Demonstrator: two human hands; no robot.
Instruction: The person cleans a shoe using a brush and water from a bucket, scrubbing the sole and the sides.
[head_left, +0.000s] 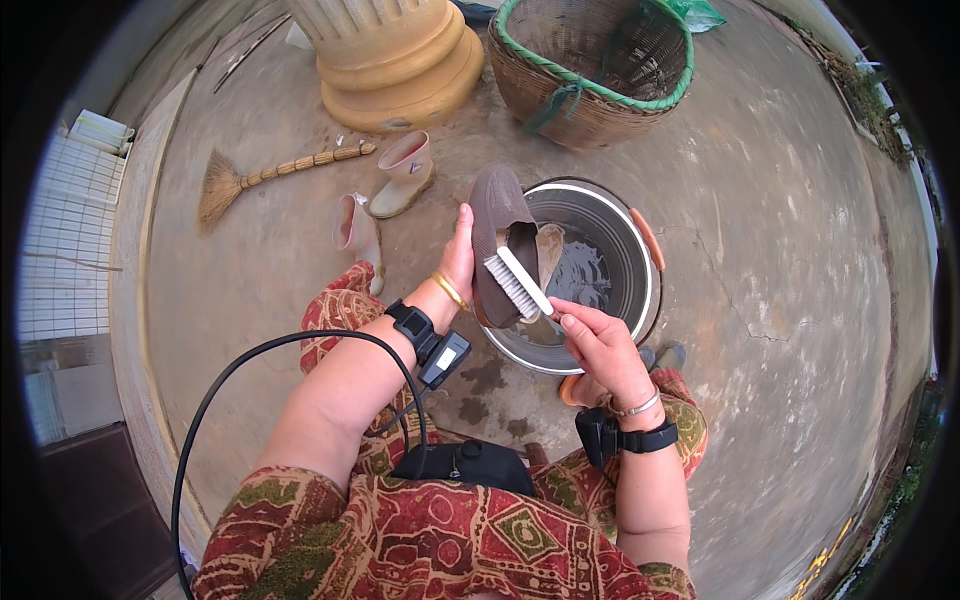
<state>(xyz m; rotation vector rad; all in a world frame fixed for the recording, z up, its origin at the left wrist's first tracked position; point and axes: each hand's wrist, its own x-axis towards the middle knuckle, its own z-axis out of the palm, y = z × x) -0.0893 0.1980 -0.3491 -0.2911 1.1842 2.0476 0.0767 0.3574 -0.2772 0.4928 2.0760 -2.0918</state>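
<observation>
My left hand (456, 259) grips a dark brown slip-on shoe (499, 202) by its side, toe pointing away from me. Between the fingers of my right hand (604, 345) is the handle of a scrub brush (523, 279) with a white back and pale bristles. The bristles lie against or just over the shoe's heel side; contact is hard to tell. Below the shoe stands a round metal bucket (637, 300) with water (581, 274) in it. Another shoe (551, 247), light-coloured inside, leans in the bucket, partly hidden by the held one.
A pair of pale rubber boots (401, 184) stands left of the bucket, near a straw hand broom (277, 171). Beyond are a yellow column base (401, 82) and a woven basket (540, 97) with a green rim. A black cable (225, 375) loops beside my left arm.
</observation>
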